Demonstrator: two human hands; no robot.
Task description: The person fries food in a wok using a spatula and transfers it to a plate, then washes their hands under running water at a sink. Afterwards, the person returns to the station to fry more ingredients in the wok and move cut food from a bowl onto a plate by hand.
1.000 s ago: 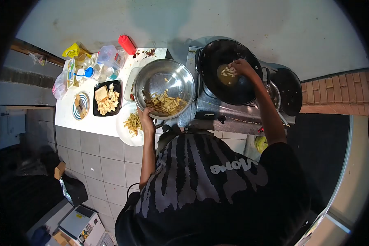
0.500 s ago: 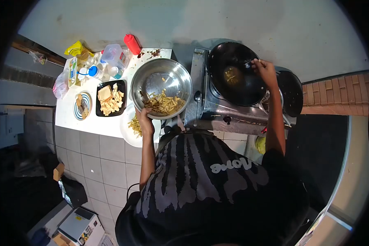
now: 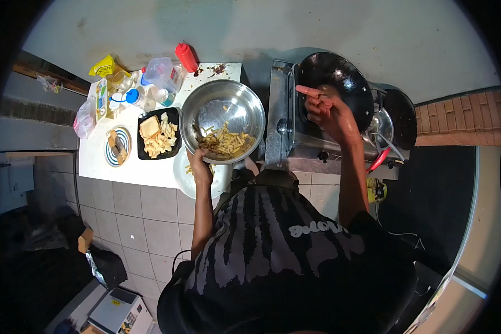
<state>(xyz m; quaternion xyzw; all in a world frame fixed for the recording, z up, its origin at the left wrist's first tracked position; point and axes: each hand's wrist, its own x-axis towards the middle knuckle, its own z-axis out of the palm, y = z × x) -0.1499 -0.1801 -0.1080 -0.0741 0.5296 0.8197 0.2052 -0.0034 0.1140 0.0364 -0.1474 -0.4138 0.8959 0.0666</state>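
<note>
A large steel bowl (image 3: 210, 94) is tilted in my left hand (image 3: 201, 165), whose fingers grip its lower left rim. Cut potato strips (image 3: 227, 142) lie in the bottom of it. Under the bowl, a white plate (image 3: 190, 184) carries more strips, mostly hidden. My right hand (image 3: 329, 114) is raised in front of the black wok (image 3: 348, 75), empty, with its index finger stretched out to the left and the others loosely bent. The hand covers the lower part of the wok, so what lies there is hidden.
Left on the white table (image 3: 94, 167) are a black tray (image 3: 143, 116) of bread and pale pieces, a striped plate (image 3: 126, 157), a red bottle (image 3: 187, 58) and a plastic tub (image 3: 162, 74). Right of the wok stands a steel pot (image 3: 385, 125) near a dark round pan (image 3: 401, 114).
My right hand has pulled back from inside the wok and swung left, its fingers now apart. The steel bowl stays in my left hand. The view has shifted slightly.
</note>
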